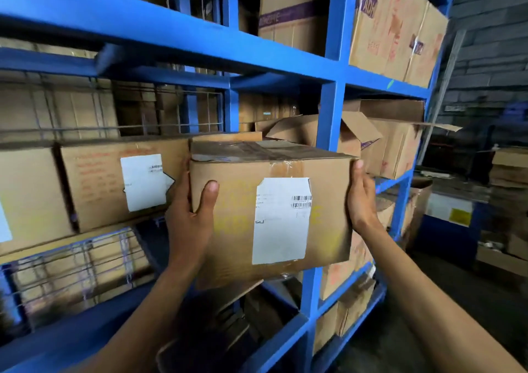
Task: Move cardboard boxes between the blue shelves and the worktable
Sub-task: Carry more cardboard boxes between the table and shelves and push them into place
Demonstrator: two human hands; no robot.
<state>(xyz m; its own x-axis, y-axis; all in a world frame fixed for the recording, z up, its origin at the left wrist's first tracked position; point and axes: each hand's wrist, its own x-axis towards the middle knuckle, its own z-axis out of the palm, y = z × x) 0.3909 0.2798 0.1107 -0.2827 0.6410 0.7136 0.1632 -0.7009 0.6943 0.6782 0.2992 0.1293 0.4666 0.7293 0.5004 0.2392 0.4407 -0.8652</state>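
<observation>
A taped cardboard box point(234, 229) with a white shipping label on its front hangs in front of the blue shelves point(328, 115), at the level of the middle shelf. My left hand point(190, 215) grips its left side, thumb wrapped onto the front face. My right hand point(361, 198) lies flat against its right side, thumb up along the edge. The box's bottom is hidden, so I cannot tell whether it rests on the shelf edge.
A second labelled box point(114, 184) sits on the shelf just left of the held one. Open-flapped boxes point(388, 138) fill the bay to the right, more boxes point(394, 26) stand above and below. Stacked flat cardboard point(508, 184) and a blue machine point(451, 224) stand at far right.
</observation>
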